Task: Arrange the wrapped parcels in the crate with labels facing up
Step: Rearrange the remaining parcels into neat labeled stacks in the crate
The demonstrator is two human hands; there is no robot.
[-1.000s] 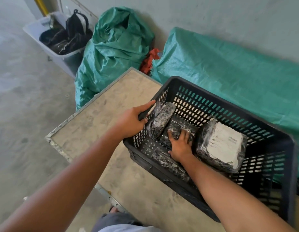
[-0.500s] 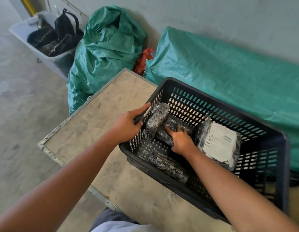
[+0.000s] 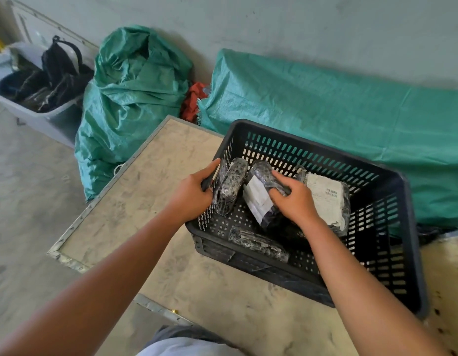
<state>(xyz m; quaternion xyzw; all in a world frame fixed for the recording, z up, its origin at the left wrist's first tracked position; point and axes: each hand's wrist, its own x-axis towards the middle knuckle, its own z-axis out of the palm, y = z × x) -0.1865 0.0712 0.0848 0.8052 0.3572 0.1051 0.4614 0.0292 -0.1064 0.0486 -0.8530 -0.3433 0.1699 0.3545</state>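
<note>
A black slatted crate (image 3: 312,147) stands on a worn table (image 3: 156,191). My left hand (image 3: 194,194) grips the crate's left rim. My right hand (image 3: 292,199) holds a black bubble-wrapped parcel (image 3: 261,199) tilted on edge in the middle of the crate, its white label facing left toward me. Another wrapped parcel (image 3: 230,188) leans on end against the left wall, no label showing. A larger parcel (image 3: 328,201) lies at the right with its label up. A thin wrapped parcel (image 3: 258,244) lies along the near wall.
Two green woven sacks (image 3: 130,98) (image 3: 325,111) lie against the grey wall behind the table, with red cloth (image 3: 193,100) between them. A grey tub (image 3: 38,109) holding black bags sits on the concrete floor at the far left.
My right hand has lifted and turned the middle parcel, and its white label now shows. The view has shifted slightly. My left hand stays on the crate rim.
</note>
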